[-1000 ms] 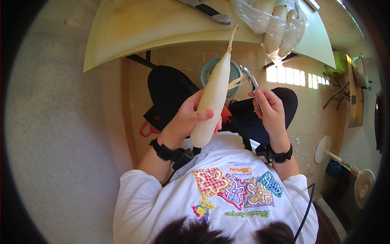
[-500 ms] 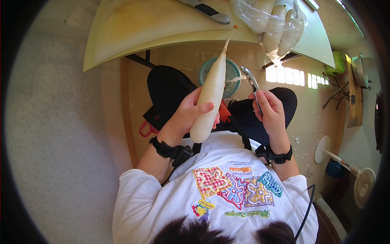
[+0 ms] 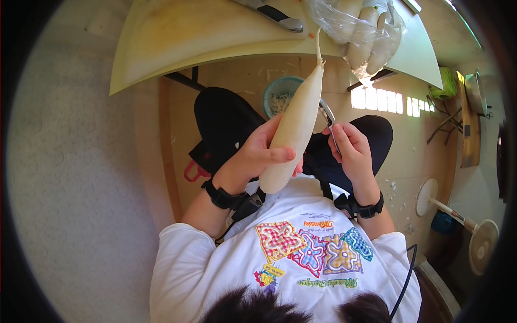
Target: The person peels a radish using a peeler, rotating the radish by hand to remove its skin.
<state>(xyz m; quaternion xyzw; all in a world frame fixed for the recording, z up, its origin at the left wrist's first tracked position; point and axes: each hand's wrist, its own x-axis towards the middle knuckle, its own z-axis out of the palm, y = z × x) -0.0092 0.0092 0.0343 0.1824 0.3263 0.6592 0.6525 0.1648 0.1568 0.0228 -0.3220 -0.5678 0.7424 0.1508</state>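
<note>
My left hand (image 3: 265,149) is closed around the thick lower part of a long white daikon radish (image 3: 298,123), whose thin root tip points up and away from me. In my right hand (image 3: 351,148) is a metal vegetable peeler (image 3: 329,117), gripped by its handle. The peeler's head is right at the radish's right side, partly hidden behind it. Below the radish, on the floor between my knees, stands a light blue basin (image 3: 282,86) with pale peel strips inside.
On the table (image 3: 215,37) ahead lie a knife with a dark and grey handle (image 3: 280,19) and a clear plastic bag (image 3: 371,32) of more radishes, overhanging the front edge. A standing fan (image 3: 483,246) is at the right. White scraps dot the floor.
The radish has swung right and its tip leans further right. The peeler has moved left, from apart to right against the radish's side. More of the basin's contents shows.
</note>
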